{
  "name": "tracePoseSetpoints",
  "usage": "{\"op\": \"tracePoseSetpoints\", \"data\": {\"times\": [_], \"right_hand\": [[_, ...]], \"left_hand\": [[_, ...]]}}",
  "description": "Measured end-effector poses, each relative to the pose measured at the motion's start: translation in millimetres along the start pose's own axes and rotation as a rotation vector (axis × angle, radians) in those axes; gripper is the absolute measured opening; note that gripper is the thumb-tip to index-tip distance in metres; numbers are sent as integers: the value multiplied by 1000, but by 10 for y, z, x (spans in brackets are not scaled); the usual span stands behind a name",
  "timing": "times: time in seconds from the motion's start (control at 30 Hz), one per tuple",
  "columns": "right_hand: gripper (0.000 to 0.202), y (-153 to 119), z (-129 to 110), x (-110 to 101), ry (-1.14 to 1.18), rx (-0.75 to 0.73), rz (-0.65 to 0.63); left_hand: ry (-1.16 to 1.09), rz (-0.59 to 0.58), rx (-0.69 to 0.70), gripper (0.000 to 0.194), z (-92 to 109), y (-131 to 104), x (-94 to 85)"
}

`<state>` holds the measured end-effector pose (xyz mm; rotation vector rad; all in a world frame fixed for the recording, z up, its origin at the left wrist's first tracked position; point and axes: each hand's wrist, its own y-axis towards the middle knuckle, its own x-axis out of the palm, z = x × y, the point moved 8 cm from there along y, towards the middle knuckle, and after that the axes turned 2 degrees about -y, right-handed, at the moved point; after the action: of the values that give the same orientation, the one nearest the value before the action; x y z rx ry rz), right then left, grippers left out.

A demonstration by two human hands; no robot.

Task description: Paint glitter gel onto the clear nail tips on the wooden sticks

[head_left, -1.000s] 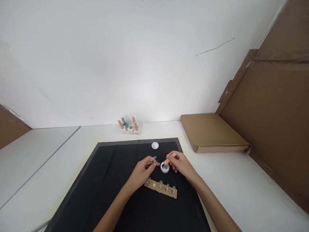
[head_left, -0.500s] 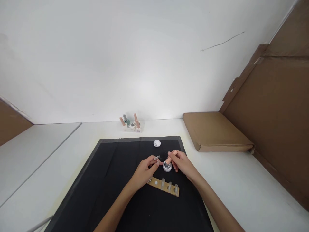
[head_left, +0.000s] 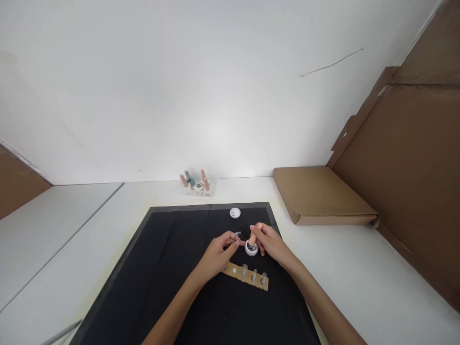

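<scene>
1. While pinching a peach handle (head_left: 256,235) in the right hand (head_left: 268,240), holding its end at the mouth of a white jar (head_left: 251,253).
2. Pinching a small greyish piece (head_left: 237,233) in the left hand (head_left: 219,251), beside the white jar.
3. On the black mat (head_left: 190,230): white jar, between tan strip (head_left: 239,273) and white lid (head_left: 235,213).

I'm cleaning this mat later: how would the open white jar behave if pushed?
The white jar would probably slide rather than tip, since it looks low and wide on the black mat. It might spill, as its top is open with silvery material showing inside. It's probably light, being smaller than the right hand.
</scene>
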<state>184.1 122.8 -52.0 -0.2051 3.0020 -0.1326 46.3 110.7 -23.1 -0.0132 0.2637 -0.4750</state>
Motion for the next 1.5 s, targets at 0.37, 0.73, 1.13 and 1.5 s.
{"op": "tracePoseSetpoints", "data": {"times": [0.37,0.73,1.13,1.5], "right_hand": [[44,-18,-10,45,-26,-5,-22],[47,-84,-205,-157,-79,-71,126],[47,-235,-477,-224,118,-154,253],[45,-355,-579,-31,392,-55,145]], "left_hand": [[-25,-28,-17,17,-2,-20,13],[25,124,56,17,4,-44,-106],[141,366,145,6,192,-224,-444],[43,469,176,21,206,-427,-514]]}}
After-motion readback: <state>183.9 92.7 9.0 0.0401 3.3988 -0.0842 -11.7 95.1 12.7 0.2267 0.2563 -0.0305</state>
